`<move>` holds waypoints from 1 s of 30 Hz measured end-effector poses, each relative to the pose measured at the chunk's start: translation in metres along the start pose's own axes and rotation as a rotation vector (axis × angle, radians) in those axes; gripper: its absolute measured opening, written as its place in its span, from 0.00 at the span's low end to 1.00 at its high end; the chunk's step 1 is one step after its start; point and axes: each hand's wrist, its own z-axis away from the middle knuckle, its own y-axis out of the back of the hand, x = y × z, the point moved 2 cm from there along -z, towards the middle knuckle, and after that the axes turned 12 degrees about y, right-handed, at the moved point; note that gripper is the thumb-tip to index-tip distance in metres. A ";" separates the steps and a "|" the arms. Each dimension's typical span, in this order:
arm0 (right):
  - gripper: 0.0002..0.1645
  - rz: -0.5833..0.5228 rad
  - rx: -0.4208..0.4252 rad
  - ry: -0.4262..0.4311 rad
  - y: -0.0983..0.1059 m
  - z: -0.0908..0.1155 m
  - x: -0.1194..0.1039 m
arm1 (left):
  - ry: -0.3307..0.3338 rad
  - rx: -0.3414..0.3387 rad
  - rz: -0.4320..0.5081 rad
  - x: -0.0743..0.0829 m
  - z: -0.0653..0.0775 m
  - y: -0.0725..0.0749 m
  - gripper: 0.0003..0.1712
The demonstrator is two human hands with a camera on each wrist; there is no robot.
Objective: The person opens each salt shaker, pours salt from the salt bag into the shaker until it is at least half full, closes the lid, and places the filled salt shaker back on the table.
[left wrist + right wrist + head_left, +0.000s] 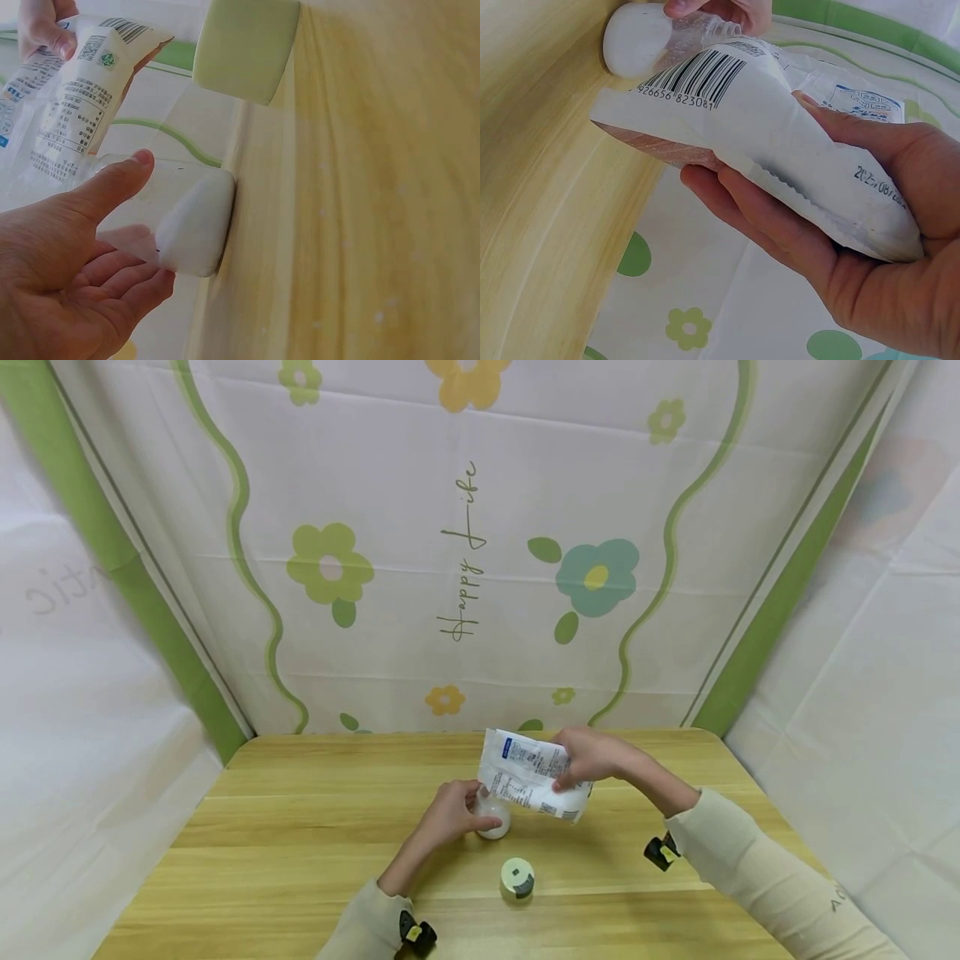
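Observation:
A small clear bottle (492,823) stands on the table with white powder (201,221) heaped in its lower part. My left hand (448,814) holds it, thumb on one side and fingers on the other. My right hand (596,754) grips a white printed packet (521,774), thumb on top and fingers beneath. The packet is tilted, and its far end lies at the bottle's neck (724,28). Whether powder is flowing cannot be seen. In the right wrist view, the packet's barcode (697,79) faces up.
A pale green cylindrical cap or container (517,874) stands on the wooden table (315,843), nearer to me than the bottle. White fabric walls (405,468) with flowers and green trim rise behind the table and at both sides.

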 end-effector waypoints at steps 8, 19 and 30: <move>0.17 -0.003 0.002 -0.003 -0.001 0.000 0.000 | 0.003 -0.006 0.007 0.000 0.000 0.000 0.27; 0.16 0.007 0.003 0.006 0.000 -0.001 0.000 | -0.002 -0.006 0.012 0.000 0.000 0.001 0.26; 0.18 0.004 -0.007 0.007 0.001 -0.001 0.000 | -0.002 -0.004 0.009 0.000 0.000 0.000 0.25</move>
